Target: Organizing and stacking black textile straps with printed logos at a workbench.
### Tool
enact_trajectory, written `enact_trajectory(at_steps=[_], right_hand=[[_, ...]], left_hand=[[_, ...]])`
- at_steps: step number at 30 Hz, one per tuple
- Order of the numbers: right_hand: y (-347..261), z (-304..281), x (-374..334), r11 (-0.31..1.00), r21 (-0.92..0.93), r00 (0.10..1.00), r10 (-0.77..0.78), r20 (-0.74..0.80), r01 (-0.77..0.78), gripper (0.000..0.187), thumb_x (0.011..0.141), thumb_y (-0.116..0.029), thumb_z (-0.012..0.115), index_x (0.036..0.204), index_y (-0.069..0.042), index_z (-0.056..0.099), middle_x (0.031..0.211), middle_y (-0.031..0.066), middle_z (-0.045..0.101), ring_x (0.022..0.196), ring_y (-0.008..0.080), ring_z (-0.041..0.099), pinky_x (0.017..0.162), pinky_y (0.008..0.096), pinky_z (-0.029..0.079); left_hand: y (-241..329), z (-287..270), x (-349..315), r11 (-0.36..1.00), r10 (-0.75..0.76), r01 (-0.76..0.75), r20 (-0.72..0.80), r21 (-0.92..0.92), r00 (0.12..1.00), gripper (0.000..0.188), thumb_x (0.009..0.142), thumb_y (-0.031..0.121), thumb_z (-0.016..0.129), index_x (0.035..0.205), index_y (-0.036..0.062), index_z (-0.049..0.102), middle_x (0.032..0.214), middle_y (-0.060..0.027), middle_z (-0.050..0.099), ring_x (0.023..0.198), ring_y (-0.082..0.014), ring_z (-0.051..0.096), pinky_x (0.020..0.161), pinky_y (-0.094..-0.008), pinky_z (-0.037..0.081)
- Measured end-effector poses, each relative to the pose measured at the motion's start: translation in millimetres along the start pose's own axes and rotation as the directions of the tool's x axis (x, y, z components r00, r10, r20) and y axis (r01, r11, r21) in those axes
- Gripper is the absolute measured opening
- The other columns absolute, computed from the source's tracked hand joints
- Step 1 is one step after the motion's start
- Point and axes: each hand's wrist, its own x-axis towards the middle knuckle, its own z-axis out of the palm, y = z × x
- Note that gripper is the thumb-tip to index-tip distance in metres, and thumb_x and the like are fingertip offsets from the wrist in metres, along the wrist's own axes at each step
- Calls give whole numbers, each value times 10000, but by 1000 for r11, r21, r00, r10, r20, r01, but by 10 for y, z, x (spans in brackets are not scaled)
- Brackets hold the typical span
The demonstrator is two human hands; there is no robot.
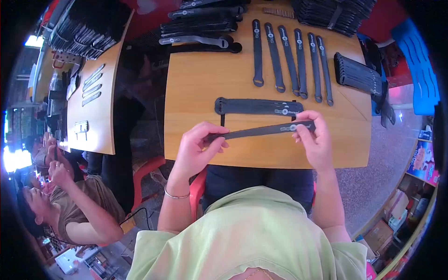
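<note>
A dark grey strap (259,131) with a pale printed mark is stretched between my two hands above the table's near part. My left hand (201,143) pinches its left end, and my right hand (313,137) pinches the right end between thumb and fingers. Just beyond it lies a flat stack of similar straps (254,106), one round end at its left. Two thin black bands stick out under that stack, one near each end. Farther off, several single straps (284,58) lie side by side, their round holed ends pointing toward me.
Piles of dark straps (200,25) lie at the far left, and a banded bundle (333,16) at the far right. Another bundle (358,74) rests near the table's (186,107) right edge. At left, a co-worker (84,200) sits by a second table (105,116) holding straps.
</note>
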Motion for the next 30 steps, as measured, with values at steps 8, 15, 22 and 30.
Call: enact_trajectory(at_steps=[8,15,22,30], right_hand=[[229,-93,30,993,-107,986,-62,-158,45,121,901,-7,573,1016,-20,606,888,-13,557,708,51,515,628,191,429],[200,-63,150,986,-161,975,-81,-205,49,182,885,25,584,1062,-8,614,843,-16,546,715,39,519,641,182,444],[328,-92,203,985,-158,955,-107,-276,65,213,859,26,626,1035,-30,519,825,-14,537,718,41,518,640,175,442],[302,-83,207,986,-164,953,-70,-294,22,199,850,20,640,977,-36,496,819,-18,525,718,31,505,633,170,434]], left_hand=[[-121,-28,205,937,-253,211,-122,-277,960,192,904,-25,536,1073,-47,624,885,-79,637,802,-152,672,706,-233,546],[-205,-10,354,945,-237,171,-223,-278,946,220,901,-21,539,1104,-34,621,842,-72,629,776,-148,677,674,-221,548],[-295,-37,435,961,-264,221,-326,-165,908,114,859,-5,615,968,-28,590,803,-49,638,682,-105,661,545,-199,498],[-306,-24,456,946,-319,277,-316,-170,893,92,854,0,626,941,-16,600,746,-35,645,664,-91,656,526,-187,465]])
